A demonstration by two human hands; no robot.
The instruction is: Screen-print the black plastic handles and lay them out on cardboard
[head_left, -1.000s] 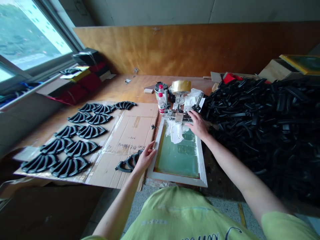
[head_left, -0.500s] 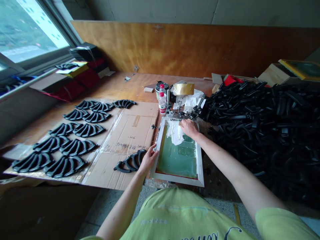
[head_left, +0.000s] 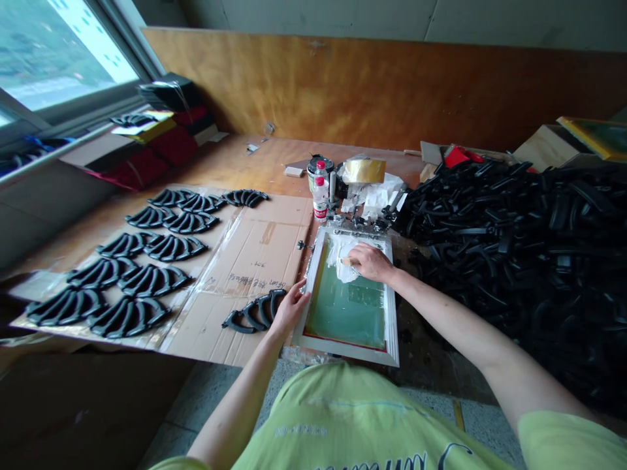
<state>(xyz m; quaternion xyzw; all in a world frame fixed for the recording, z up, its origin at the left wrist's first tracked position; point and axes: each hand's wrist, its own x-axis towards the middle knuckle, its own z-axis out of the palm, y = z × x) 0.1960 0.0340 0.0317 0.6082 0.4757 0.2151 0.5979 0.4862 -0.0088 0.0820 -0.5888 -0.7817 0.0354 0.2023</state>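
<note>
A silk-screen printing frame point(head_left: 393, 313) with pale metal rails lies in front of me, its green mesh point(head_left: 343, 320) facing up. White ink point(head_left: 337, 251) is smeared over the upper part of the mesh. My right hand point(head_left: 369, 262) is closed around a small squeegee point(head_left: 349, 261), pressed to the inky area; only its tan edge shows past the fingers. At the frame's left rail, my left hand point(head_left: 292, 305) grips the edge, fingertips on the rail. Beside that hand, a black ribbed curved part point(head_left: 255, 312) lies on the cardboard point(head_left: 230, 267).
Several black fan-like parts point(head_left: 154, 281) sit in rows on the cardboard at left. A big heap of black parts point(head_left: 509, 241) fills the right side. Behind the frame stand clamps, red-capped bottles point(head_left: 320, 196), a tub point(head_left: 313, 166) and a roll of yellow tape point(head_left: 365, 171).
My right hand has drawn the squeegee from the frame's top edge a short way toward me through the white ink. My left hand stays at the left rail.
</note>
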